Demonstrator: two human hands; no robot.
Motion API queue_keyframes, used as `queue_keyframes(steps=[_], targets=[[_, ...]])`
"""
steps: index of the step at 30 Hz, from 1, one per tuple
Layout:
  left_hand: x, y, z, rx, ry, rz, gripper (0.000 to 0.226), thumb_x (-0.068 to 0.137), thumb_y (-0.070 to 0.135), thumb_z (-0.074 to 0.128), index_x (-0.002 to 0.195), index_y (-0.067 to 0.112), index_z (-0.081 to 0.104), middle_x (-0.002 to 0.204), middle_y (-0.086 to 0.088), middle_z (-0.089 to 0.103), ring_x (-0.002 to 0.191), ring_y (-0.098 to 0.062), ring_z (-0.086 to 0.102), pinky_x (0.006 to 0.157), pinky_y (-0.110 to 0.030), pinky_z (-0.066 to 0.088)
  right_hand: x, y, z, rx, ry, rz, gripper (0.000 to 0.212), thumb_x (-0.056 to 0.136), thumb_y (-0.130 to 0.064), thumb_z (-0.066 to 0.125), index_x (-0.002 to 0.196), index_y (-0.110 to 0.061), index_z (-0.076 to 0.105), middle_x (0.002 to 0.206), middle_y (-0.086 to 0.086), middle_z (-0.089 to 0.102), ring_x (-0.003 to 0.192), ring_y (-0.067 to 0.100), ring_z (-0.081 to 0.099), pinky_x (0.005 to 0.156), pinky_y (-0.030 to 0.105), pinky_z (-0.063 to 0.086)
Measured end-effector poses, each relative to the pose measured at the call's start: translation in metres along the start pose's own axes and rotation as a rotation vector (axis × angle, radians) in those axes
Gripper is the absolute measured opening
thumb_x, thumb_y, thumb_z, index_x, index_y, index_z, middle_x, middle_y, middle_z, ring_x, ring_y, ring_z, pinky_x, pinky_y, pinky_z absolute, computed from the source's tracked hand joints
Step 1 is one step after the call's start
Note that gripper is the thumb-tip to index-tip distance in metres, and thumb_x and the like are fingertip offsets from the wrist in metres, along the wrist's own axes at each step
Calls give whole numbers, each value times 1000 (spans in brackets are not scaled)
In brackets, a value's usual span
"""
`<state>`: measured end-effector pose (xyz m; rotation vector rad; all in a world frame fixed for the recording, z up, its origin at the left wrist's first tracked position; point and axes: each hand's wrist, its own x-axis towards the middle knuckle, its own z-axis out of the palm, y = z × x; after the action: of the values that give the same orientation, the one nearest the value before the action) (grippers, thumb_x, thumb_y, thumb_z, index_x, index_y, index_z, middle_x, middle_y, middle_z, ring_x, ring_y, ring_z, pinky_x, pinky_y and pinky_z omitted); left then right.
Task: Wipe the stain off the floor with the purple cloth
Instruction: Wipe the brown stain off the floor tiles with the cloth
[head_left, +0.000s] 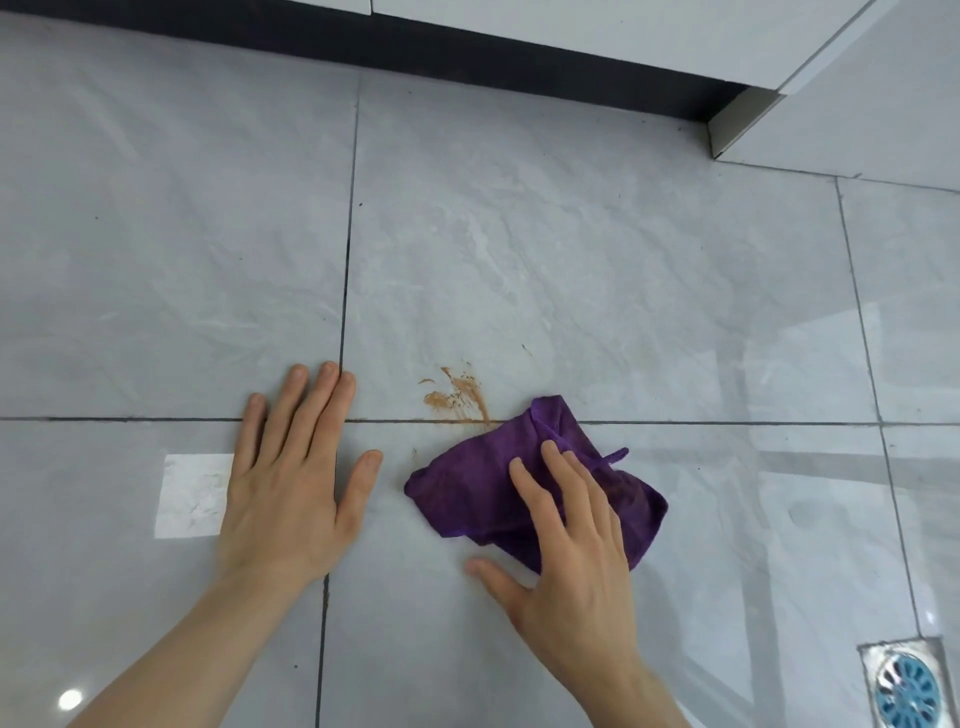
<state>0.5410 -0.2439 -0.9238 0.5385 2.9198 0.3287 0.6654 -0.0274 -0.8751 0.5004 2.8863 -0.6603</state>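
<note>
Purple cloth (535, 488): a soft, napped rag, crumpled into a rough lozenge with a small hanging loop at its right edge, lying on the floor (623, 291) just below and right of the stain (457, 397). Its top corner touches the stain's lower tail at the grout line. The right hand (571, 551) lies flat on the cloth, its grip spread, fingers pressing the fabric and thumb splayed onto bare tile; it pinches nothing. The left hand (291, 478) rests palm-down on the floor to the left, grip likewise spread, well clear of the cloth.

The stain is a tan-brown smear, streaky and flecked, drawn out diagonally. The floor is large glossy grey tiles with faint marble veining and dark grout lines, bright with reflections. A square metal floor drain (906, 686) with a blue round grate sits at lower right. Along the far edge runs a dark kickboard (467, 57) beneath pale cabinet fronts (597, 31).
</note>
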Motion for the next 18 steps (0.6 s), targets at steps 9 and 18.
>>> queue_keyframes(steps=[9,18], targets=[[-1,1,-1,-3,18,-9,72,100,51,29,162,16,24,171,1,23,160,-20,14,130,-50,11,45,-5,-62,446,-86,162,16,102,-10,54,94,-23,52,75,-4,68,62,15,58,57,32,49],[-2,1,-2,5,6,-10,70,101,49,28,162,16,23,171,0,22,161,-19,10,130,-50,10,49,-28,-62,624,-305,323,3,98,-30,65,96,-29,63,71,-5,69,58,9,61,61,32,48]])
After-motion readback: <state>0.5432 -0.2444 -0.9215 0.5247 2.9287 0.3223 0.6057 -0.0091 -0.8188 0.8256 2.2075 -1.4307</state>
